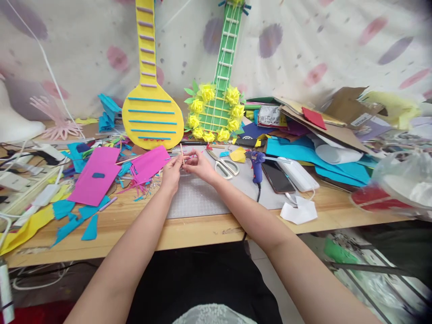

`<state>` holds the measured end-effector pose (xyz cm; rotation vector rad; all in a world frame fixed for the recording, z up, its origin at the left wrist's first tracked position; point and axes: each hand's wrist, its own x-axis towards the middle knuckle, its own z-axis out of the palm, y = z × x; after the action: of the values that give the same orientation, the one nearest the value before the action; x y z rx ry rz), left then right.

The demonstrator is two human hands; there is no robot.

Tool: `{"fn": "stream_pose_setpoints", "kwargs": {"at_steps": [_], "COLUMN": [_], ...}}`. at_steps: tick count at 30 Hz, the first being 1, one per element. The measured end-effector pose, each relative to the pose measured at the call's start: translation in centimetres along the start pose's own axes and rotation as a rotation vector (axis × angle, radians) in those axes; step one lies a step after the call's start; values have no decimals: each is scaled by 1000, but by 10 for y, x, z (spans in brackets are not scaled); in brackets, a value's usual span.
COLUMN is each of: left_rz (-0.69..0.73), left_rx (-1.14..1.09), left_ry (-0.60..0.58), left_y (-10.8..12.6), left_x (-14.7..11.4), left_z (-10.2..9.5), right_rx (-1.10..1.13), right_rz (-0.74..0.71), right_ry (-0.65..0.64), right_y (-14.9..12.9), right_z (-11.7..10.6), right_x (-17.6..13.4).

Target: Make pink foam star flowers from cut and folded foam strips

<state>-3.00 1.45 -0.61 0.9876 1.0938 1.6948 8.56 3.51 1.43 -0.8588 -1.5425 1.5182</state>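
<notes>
Both my hands meet over the grey cutting mat (199,198), fingers pinched around a thin, light wooden stick (182,153) that points upward. My left hand (173,170) grips it from the left, and my right hand (200,165) closes on it from the right; its lower end is hidden by fingers. Just left of my left hand lies a magenta sheet (151,163) with cut strips. Silver scissors (227,167) with pale handles rest right of my right hand. Behind them stand a yellow paper lute shape (152,119) and a green one (216,105) trimmed with yellow flowers.
A blue glue gun (257,166) stands right of the scissors, near a phone (277,175) and a white power bank (297,173). Paper and cardboard (317,153) pile up at right. Scraps (91,225) and a power strip (25,191) crowd the left. The wooden table's front edge (209,231) is close.
</notes>
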Motion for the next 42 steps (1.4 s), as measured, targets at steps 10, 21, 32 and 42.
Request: {"fn": "stream_pose_setpoints", "kwargs": {"at_steps": [10,21,32,42], "left_rz": [106,272,178,150], "left_rx": [193,434,1111,1264], "left_ry": [364,-5,-157,-262], "left_y": [26,12,25,16], "left_x": [11,8,-13,-14], "left_z": [-16,-21,-6,0], "right_rx": [-548,-841,-1004,-928], "right_rz": [-168,-140,-48,-304], "right_ry": [163,203,271,39], "right_y": [-6,2,3,4], "right_z": [-35,-50,-49,-38], "right_x": [-7,-9,-8,-15]}}
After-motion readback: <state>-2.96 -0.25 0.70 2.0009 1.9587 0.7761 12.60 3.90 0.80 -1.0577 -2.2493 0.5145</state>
